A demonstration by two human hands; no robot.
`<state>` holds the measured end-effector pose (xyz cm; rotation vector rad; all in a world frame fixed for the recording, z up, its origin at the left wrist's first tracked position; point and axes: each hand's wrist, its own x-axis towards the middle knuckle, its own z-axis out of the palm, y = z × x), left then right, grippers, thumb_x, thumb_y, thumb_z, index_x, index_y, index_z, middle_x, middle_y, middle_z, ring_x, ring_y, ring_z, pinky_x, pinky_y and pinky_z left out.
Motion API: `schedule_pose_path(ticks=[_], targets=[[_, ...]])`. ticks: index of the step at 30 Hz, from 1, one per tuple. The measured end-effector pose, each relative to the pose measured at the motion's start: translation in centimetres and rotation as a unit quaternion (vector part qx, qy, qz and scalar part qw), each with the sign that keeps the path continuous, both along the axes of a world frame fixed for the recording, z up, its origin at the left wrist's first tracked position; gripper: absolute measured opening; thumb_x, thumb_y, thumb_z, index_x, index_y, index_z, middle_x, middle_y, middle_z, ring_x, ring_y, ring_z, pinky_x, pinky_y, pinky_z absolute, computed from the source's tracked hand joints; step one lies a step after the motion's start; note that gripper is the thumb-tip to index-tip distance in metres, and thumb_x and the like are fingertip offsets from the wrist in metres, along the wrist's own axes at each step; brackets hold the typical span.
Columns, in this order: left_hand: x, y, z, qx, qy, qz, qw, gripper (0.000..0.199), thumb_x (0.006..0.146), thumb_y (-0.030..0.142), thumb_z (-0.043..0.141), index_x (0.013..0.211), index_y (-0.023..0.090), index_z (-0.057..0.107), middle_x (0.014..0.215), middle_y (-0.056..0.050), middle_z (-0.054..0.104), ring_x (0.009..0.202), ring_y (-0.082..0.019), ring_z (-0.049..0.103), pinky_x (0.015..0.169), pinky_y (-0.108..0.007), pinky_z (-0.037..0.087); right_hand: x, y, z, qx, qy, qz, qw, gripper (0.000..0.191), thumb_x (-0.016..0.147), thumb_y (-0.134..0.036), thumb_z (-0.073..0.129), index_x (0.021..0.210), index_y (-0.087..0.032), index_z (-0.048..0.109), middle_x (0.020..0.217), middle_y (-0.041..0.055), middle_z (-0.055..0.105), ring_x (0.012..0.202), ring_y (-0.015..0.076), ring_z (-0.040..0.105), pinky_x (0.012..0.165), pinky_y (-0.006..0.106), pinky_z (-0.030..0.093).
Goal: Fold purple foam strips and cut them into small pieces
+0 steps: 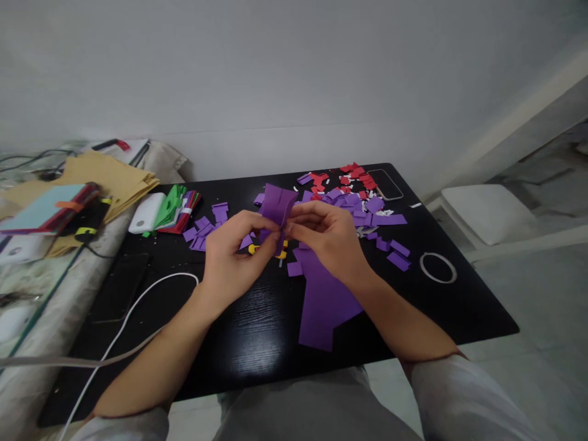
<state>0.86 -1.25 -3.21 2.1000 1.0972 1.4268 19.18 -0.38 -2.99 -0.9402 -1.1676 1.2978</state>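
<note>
**Grey sleeves [459, 392] up front, purple paper [278, 204] pinched between your two hands**

Your grip is at the fingertips alone, so the paper could slip or crease crookedly; uneven pressure from your left hand [232, 254] and right hand [328, 236] would be the likely cause; a hard pull sideways might tear it, thin as it looks; dropped, it could get lost among the purple scraps [202, 233], which match its colour; the large purple sheet [321, 300] beneath your right hand and wrist could shift or crumple if you lower that arm.

Where it sits: the purple paper stands roughly upright, held up over the counter [257, 324]; most of it rises above your fingers, and a short end shows below them; your left fingers are narrow, thumb and forefinger pinching it low down; your right thumb and forefinger are narrow too, pinching its right edge, though how firmly you cannot tell; some yellow pieces [283, 253] lie partly hidden behind your hands.
</note>
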Motion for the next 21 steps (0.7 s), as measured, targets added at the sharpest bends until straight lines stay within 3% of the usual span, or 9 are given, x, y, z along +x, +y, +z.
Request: schedule_pose_path(ticks=[8,16,21], targets=[[-0.08,0.06,0.37,0.025,0.012,-0.008,1.0,0.017,0.087,0.012,0.074,0.094,0.027,0.079,0.09,-0.001,0.078,0.083,-0.02,0.07,0.078,-0.036,0.054,0.09,-0.42,0.6,0.033,0.007,0.064,0.997,0.046,0.065,-0.036,0.098,0.102,-0.024,0.073,0.096,0.0015,0.079,0.087,0.0186,0.076,0.087,0.037,0.066],[-0.53,0.02,0.31,-0.017,-0.01,-0.03,0.999,0.014,0.089,0.017,0.074,0.097,0.028,0.079,0.094,-0.003,0.077,0.088,-0.021,0.07,0.082,-0.037,0.055,-0.14,-0.68,0.64,0.045,-0.004,0.019,0.999,0.039,0.071,-0.043,0.094,0.098,-0.023,0.076,0.093,0.0031,0.08,0.09,0.0217,0.078,0.087,0.04,0.068],[-0.51,-0.1,0.24,-0.079,-0.089,-0.039,0.992,0.009,0.09,0.02,0.074,0.096,0.022,0.069,0.089,-0.002,0.068,0.081,-0.017,0.065,0.077,-0.032,0.055,-0.11,-0.71,0.66,0.043,-0.007,0.011,0.999,0.036,0.07,-0.04,0.095,0.096,-0.022,0.079,0.092,0.004,0.081,0.09,0.0221,0.078,0.087,0.04,0.067]])
